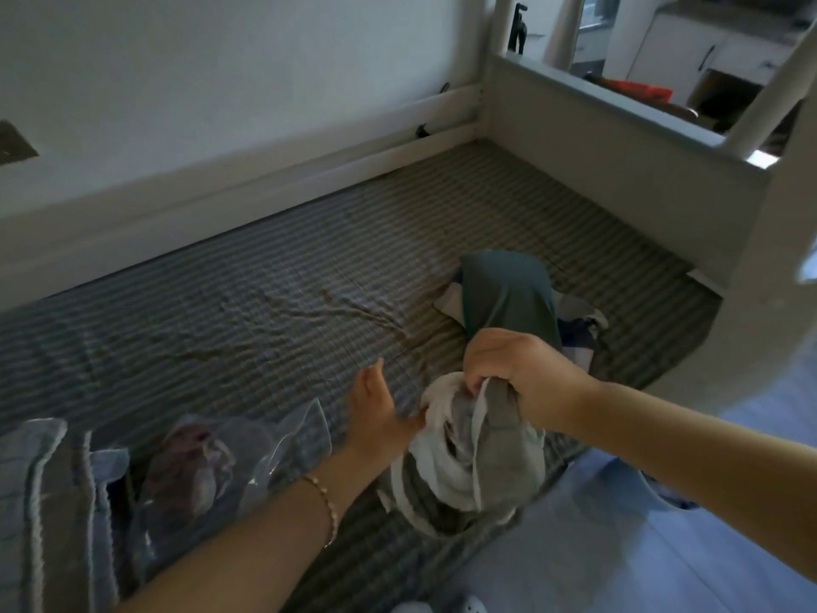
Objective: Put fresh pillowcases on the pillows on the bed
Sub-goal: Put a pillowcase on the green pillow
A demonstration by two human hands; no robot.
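Observation:
A bunched grey and white pillowcase (464, 471) hangs over the near edge of the bed (265, 280). My right hand (517, 369) grips its upper edge in a fist. My left hand (376, 409) is beside it on the left, thumb up, with its fingertips in the cloth's opening; how they hold it is hidden. Behind my right hand lies a dark green pillow or cloth (508, 298) on top of other crumpled fabric (583, 325).
A clear plastic bag (221, 462) with folded fabric inside lies at the near left, next to a light blue quilted cover (48, 502). The white bed frame (619, 139) rises at the right, a white wall behind. Pale floor (641, 546) lies at the lower right.

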